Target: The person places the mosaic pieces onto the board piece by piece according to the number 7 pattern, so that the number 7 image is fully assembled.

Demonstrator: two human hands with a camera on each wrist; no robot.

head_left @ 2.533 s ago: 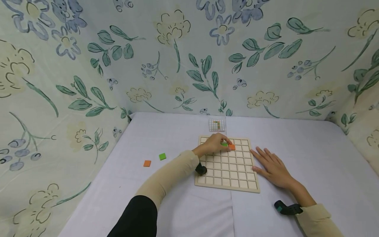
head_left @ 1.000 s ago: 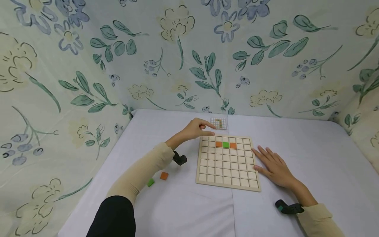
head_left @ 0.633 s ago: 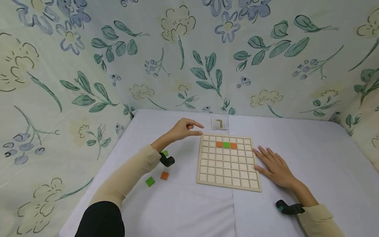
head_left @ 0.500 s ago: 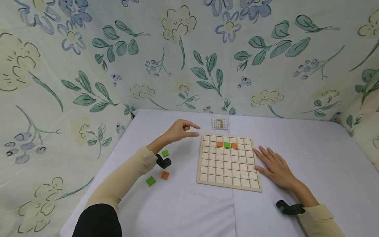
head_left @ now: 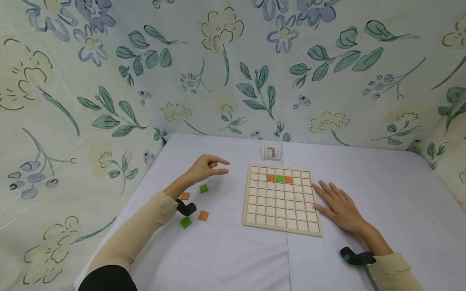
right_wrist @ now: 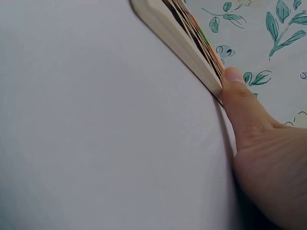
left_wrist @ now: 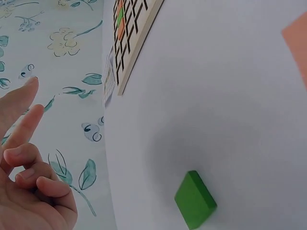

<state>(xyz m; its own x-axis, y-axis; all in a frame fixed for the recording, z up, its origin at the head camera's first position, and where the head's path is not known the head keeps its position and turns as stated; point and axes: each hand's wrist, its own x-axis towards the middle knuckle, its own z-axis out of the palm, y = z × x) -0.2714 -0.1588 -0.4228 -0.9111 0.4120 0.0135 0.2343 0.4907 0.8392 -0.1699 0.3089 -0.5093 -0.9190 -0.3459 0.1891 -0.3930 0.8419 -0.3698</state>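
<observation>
My left hand [head_left: 201, 168] is in the air left of the wooden grid board [head_left: 280, 207], holding nothing. Its thumb and index finger reach forward, apart at the tips; the left wrist view shows the other fingers partly curled. Below it lies a loose green tile [head_left: 203, 188], with an orange tile [head_left: 185, 196] near the wrist. Nearer the front are another orange tile [head_left: 203, 215] and a green tile [head_left: 186, 222]. On the board, a green tile [head_left: 279, 178] sits between two orange tiles [head_left: 271, 178]. My right hand [head_left: 338, 208] lies flat, fingertips touching the board's right edge.
A small card [head_left: 271, 152] with a printed grid and coloured squares lies behind the board. White cloth [head_left: 236, 258] covers the table. A floral curtain [head_left: 218, 72] rises behind it and at both sides.
The left hand has let go of a tile on the board and moved left, away from it. A row of three tiles now shows there. The right hand has stayed in place.
</observation>
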